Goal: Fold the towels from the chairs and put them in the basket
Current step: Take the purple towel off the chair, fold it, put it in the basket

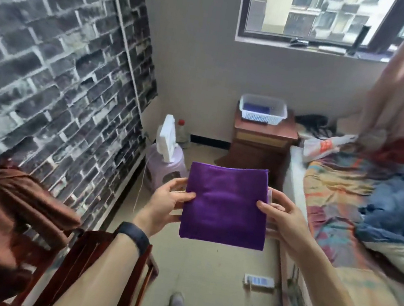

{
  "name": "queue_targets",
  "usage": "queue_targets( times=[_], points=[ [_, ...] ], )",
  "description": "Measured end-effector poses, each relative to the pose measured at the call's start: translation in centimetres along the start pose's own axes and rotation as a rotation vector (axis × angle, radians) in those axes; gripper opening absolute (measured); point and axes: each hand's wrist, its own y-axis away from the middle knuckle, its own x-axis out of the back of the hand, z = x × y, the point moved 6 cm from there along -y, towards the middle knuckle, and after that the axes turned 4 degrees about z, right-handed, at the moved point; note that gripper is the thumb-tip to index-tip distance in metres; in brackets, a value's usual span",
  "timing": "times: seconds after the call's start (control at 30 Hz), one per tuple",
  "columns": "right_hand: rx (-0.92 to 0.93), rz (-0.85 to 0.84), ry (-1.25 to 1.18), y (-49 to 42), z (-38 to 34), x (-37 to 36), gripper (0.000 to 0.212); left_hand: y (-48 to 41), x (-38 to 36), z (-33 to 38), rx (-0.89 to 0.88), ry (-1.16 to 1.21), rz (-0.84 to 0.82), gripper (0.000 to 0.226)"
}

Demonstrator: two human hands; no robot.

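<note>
- Orange print on the white bag [326, 146] at the head of the bed [341, 201] — too blurred to read.
- Purple towel [225, 205], folded to a near-square, held up in the air above the floor between both hands; flat face toward the camera, top edge slightly bowed.
- On its left edge, the left hand [167, 200]: pinching about halfway up, thumb laid across the front, fingers curled behind the cloth; dark band [133, 236] on the wrist.
- On its right edge, the right hand [283, 216]: pinching at much the same height, thumb on the front, fingers behind, one fingertip showing past the edge.
- White perforated basket [262, 117], well beyond the towel, standing on a wooden nightstand [264, 139] under the window [318, 15] and just beside the bed; a blue cloth [255, 107] lying inside.
- At lower left, a wooden chair [98, 268] against the brick-pattern wall [53, 50], under the left forearm — a brown cloth [7, 222] draped over it.
- On the floor: a power strip [258, 281] close to the bed's side, below the towel; a pale stool [166, 171] by the wall, left of the towel.
</note>
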Motion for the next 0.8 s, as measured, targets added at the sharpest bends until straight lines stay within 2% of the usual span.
queue_targets(
  times=[0.3,0.47,0.8],
  points=[
    [-0.022,0.110,-0.077,-19.9,-5.0,-0.9,0.034,-21.8,-2.4,9.4,0.056,-0.018,-0.102,0.036],
    [-0.046,0.168,-0.088,-28.2,-7.3,-0.6,0.034,-30.8,-4.2,13.4,0.090,-0.091,-0.129,0.034],
    [-0.070,0.234,-0.110,-47.0,-10.9,4.9,0.036,-50.0,-12.0,18.9,0.100,-0.181,-0.168,0.031]
  ],
)
